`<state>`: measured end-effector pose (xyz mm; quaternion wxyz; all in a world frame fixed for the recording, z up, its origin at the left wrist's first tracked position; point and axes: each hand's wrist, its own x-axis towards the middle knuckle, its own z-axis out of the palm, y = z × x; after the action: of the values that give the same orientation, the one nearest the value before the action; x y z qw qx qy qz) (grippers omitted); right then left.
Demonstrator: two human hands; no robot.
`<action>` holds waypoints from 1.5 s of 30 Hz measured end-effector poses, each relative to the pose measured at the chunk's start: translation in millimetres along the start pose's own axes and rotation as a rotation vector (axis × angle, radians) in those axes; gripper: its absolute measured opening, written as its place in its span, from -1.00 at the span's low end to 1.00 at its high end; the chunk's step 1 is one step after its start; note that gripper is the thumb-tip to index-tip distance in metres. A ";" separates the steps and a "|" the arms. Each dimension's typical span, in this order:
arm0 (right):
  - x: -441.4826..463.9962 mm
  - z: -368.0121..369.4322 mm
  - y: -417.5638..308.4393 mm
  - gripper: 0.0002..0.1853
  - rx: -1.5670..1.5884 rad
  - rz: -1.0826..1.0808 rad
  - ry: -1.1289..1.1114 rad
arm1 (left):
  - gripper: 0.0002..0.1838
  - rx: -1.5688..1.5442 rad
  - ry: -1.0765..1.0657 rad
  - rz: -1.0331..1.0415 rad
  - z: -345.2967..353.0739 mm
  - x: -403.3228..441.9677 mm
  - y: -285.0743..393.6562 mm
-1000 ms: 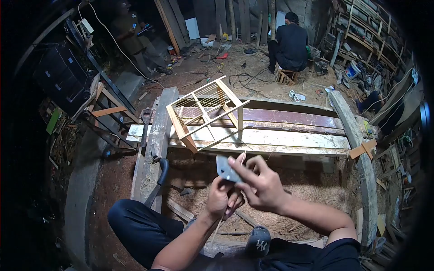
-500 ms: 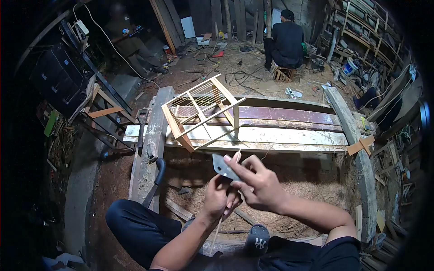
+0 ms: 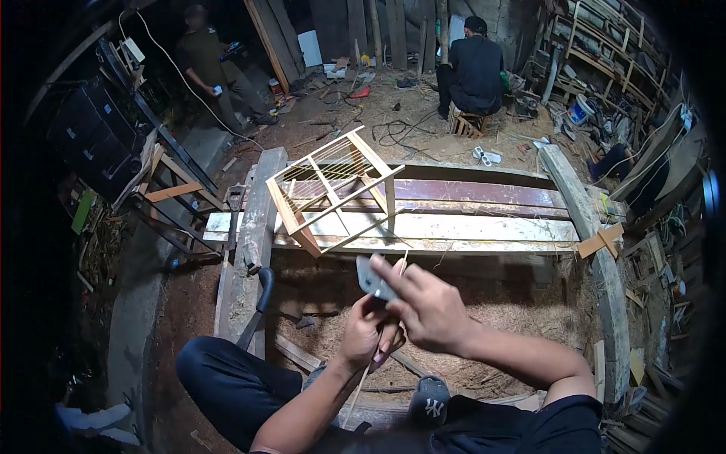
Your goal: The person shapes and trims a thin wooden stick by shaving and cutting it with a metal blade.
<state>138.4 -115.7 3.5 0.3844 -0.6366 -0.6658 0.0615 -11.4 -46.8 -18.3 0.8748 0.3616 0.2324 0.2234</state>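
My right hand (image 3: 429,309) is closed on a flat grey metal blade (image 3: 372,278) with a dark hole in it. Just below, my left hand (image 3: 366,333) is closed round a thin wooden strip (image 3: 356,396), which runs down toward my lap and shows its tip above the hands. The blade lies against or very close to the strip; the contact is hidden by the fingers. Beyond my hands, a small wooden frame (image 3: 330,194) with thin parallel rods stands tilted on the bench planks (image 3: 484,228).
A handled saw (image 3: 264,290) leans by the left beam (image 3: 257,219). Crossed wood pieces (image 3: 600,240) lie on the right beam. One person (image 3: 473,72) sits on a crate at the back; another (image 3: 214,64) stands back left. Cables and scraps litter the floor.
The view has shifted slightly. My right hand and the blade have moved a little against the strip, with the hand now blurred. The person at back left has lowered an arm.
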 end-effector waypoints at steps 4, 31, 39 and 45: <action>3.7 -3.0 5.9 -0.30 -0.006 0.106 -0.021 | -0.75 -0.078 -0.171 -0.045 4.6 -1.8 10.8; -3.8 -6.0 -5.7 -0.34 0.097 0.062 -0.048 | -0.74 0.012 -0.082 -0.029 -0.7 -3.8 7.2; -3.0 -3.5 4.8 -0.33 0.095 0.048 0.016 | -0.66 -0.031 -0.140 -0.076 0.3 -3.2 14.4; -3.8 -12.5 -5.0 -0.33 0.088 0.070 -0.054 | -0.65 0.005 -0.116 -0.070 2.9 -4.8 12.7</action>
<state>141.4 -125.2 13.4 0.3914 -0.6401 -0.6498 0.1213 -16.4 -42.9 -5.9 0.8933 0.3676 0.1944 0.1707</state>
